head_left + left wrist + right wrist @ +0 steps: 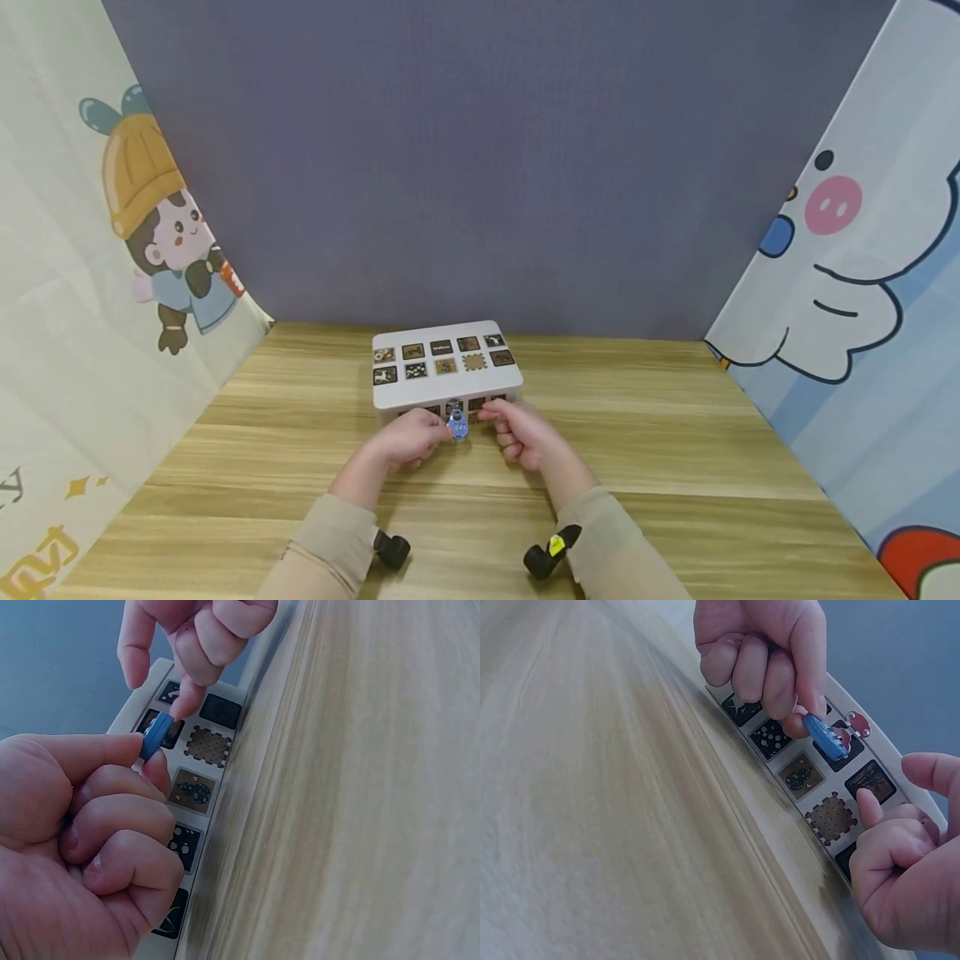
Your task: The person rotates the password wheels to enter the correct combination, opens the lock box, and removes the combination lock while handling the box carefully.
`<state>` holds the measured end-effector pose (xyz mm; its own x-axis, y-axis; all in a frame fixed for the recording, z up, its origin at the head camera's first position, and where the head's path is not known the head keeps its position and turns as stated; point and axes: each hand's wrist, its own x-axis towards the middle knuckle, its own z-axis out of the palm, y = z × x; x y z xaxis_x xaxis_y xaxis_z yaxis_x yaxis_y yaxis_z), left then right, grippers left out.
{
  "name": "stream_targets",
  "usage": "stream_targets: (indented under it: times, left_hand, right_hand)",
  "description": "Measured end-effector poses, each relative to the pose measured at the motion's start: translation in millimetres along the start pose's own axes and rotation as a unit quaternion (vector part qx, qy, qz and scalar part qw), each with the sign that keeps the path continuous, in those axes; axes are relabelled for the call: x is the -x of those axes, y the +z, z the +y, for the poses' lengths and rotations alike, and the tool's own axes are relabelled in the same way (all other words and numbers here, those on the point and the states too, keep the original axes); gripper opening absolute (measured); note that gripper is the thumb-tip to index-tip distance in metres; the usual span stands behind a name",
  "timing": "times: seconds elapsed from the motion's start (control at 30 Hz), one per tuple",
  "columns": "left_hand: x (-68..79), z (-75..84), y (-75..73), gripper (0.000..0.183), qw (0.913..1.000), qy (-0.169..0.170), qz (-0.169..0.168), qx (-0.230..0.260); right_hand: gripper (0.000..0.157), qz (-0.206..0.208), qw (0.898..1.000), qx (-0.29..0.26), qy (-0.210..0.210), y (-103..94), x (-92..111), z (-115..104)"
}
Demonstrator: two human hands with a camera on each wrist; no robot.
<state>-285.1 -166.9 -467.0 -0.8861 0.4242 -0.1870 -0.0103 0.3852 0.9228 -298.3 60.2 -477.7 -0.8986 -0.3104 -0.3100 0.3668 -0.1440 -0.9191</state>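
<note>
Blue padlock [458, 427] on my feed, pinched in the left hand [411, 437] between thumb and index. Just beyond those fingertips: white box [450, 385]. Right hand [527, 433] (holding nothing I can see) hovers beside, thumb and index apart, other fingers curled. Wooden table [675, 467] underneath.

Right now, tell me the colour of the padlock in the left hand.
The padlock is blue; it shows best in the right wrist view.

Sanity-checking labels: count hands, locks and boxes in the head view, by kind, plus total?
Hands: 2 (left hand, right hand)
Lock: 1
Box: 1
Total: 4
</note>
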Motion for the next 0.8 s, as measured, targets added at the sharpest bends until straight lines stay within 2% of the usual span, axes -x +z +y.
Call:
stream_targets:
  times: [0.33,0.67,0.8]
  left_hand:
    - [-0.3,0.1,-1.7,0.029,1.0000,0.001,-0.002,0.003]
    - [0.0,1.2,-1.5,0.026,1.0000,-0.002,-0.003,0.009]
    - [-0.5,1.4,-1.4,0.026,0.9998,-0.001,-0.008,0.016]
  right_hand:
    - [0.033,-0.008,1.000,0.023,0.003,4.5,1.7,0.7]
    - [0.017,-0.014,0.999,0.042,-0.006,13.4,-1.1,9.3]
    - [0.024,-0.010,0.999,0.053,-0.006,16.3,-0.7,11.1]
